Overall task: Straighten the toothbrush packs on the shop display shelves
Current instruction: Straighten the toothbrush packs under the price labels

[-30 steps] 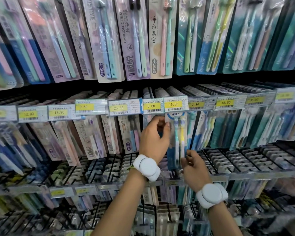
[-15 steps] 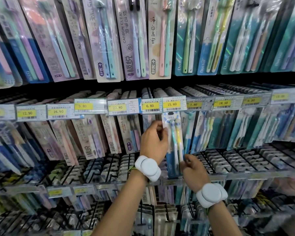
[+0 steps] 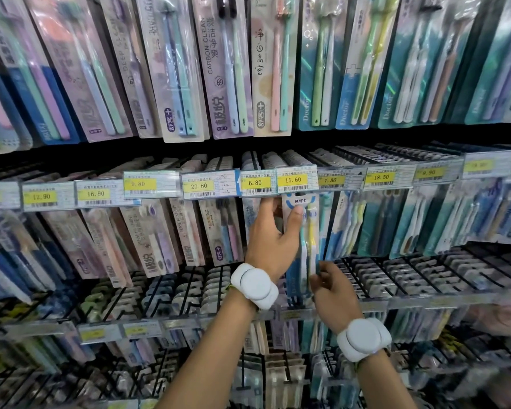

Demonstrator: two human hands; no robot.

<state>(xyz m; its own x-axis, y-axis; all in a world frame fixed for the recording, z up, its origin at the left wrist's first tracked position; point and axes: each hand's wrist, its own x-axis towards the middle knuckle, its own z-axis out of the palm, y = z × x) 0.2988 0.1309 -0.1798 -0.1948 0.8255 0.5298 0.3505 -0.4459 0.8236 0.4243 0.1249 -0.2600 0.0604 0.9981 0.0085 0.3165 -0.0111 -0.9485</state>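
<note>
Dead centre of the frame, right under the 15.60 price tag (image 3: 293,180), the person has one blue-and-yellow toothbrush pack (image 3: 307,219) in both hands. The left hand (image 3: 273,237) grips its upper part with the thumb on the front, and the right hand (image 3: 331,287) pinches the bottom end. Looks like the squaring-up step. Next it probably needs to hang plumb with the neighbouring packs (image 3: 341,228), then they let go.
</note>
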